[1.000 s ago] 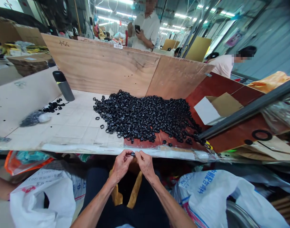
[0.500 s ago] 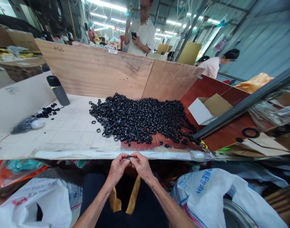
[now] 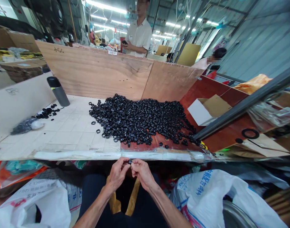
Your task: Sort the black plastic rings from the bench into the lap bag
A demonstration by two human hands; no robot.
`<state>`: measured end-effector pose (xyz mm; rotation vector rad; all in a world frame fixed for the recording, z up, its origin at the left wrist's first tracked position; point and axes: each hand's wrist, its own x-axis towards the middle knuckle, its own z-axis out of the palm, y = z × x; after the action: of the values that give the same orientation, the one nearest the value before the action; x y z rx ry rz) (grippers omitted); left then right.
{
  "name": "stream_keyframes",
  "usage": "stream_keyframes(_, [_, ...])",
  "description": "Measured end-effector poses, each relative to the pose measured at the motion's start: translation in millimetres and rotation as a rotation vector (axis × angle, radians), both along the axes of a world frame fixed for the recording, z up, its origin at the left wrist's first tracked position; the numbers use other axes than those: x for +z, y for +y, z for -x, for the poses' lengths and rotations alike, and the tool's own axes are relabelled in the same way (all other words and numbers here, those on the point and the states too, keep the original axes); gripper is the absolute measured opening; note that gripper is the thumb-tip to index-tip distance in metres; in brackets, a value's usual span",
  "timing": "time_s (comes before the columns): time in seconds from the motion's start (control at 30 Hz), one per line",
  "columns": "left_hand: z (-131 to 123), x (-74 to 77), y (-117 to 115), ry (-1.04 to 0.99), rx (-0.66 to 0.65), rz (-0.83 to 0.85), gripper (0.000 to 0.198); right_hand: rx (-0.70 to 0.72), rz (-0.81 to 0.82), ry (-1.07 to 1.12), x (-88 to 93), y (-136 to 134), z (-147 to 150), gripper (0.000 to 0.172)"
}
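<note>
My left hand (image 3: 117, 174) and my right hand (image 3: 142, 171) meet just below the table's front edge (image 3: 111, 155), over my lap. Both pinch one small black ring (image 3: 130, 162) between their fingertips. A large heap of the same black rings (image 3: 140, 118) lies on the table right in front of me, against the plywood back wall (image 3: 95, 69).
A dark grey flask (image 3: 58, 91) stands at the left with a small cluster of rings (image 3: 47, 111) and a filled plastic bag (image 3: 26, 125). A cardboard box (image 3: 207, 109) and a metal bar (image 3: 244, 103) lie to the right. White sacks (image 3: 218, 196) flank my legs. Two people stand behind the wall.
My hands have dropped slightly lower below the table edge, still pinching the ring. The person behind the wall has lowered the phone.
</note>
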<state>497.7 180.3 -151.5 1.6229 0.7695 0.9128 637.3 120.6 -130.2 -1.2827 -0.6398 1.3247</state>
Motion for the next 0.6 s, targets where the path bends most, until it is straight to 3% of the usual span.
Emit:
stream_keyframes(0.07, [5,-1.5,0,0.057,-0.035,-0.18,0.024,0.057,0.063,0.111,-0.8,-6,1,0.028])
stream_keyframes(0.13, [9,2.6,3,0.103,-0.079,-0.239,0.024,0.165,0.104,0.058,0.1,-8,-8,0.028])
stream_keyframes(0.2, [11,12.0,9,0.182,-0.158,-0.221,0.018,0.206,0.109,-0.202,2.3,-3,-26,0.025])
stream_keyframes(0.27, [8,22.7,18,0.27,-0.184,-0.239,0.01,0.111,0.03,-0.593,4.7,12,-49,0.022])
stream_keyframes(0.37, [-11,30.4,38,0.354,0.047,-0.366,0.013,-0.082,-0.16,-1.063,5.1,47,-72,0.013])
stream_keyframes(0.43, [-27,27.1,53,0.406,0.21,-0.442,0.015,-0.089,-0.189,-1.253,2.6,69,-76,0.022])
stream_keyframes(0.5, [-41,18.8,69,0.481,0.239,-0.502,0.021,-0.067,-0.132,-1.385,-1.6,83,-72,0.027])
stream_keyframes(0.6, [-49,2.6,86,0.522,0.211,-0.545,0.022,-0.086,-0.045,-1.473,-9.3,88,-62,0.019])
